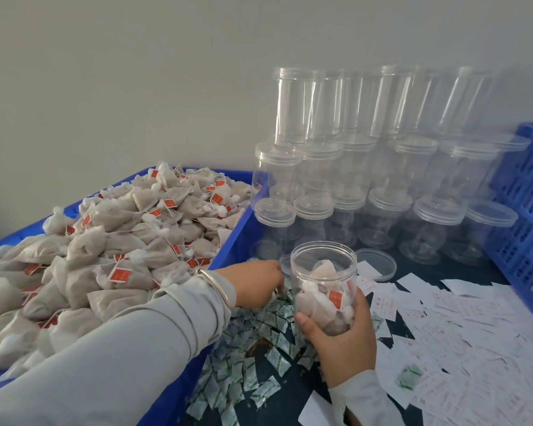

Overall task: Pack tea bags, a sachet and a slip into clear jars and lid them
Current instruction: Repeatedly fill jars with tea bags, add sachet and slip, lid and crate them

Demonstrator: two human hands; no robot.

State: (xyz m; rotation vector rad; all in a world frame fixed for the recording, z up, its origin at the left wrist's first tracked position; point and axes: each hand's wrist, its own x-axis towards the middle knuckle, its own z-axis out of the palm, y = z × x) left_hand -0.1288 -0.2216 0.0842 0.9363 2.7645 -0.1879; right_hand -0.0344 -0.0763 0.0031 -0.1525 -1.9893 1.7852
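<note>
While the right hand (342, 333) grips an open clear jar (323, 284) part-filled with tea bags, upright over the dark tabletop (299, 392), the left hand (253, 284) reaches into the green-printed sachets (259, 364), fingers curled down; whether they pinch one I cannot tell. White slips (462, 327) lie to the right, a loose lid (377, 264) just behind the jar, and a blue tray (228, 247) heaped with tea bags (111, 241) to the left.

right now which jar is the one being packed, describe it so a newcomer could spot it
Start at the stack of empty clear jars against the wall, then look just in front of it. The jar in progress sits in the right hand, above the green-and-white sachets. Unlike its lidded, empty neighbours, it is open-topped and holds tea bags.
</note>
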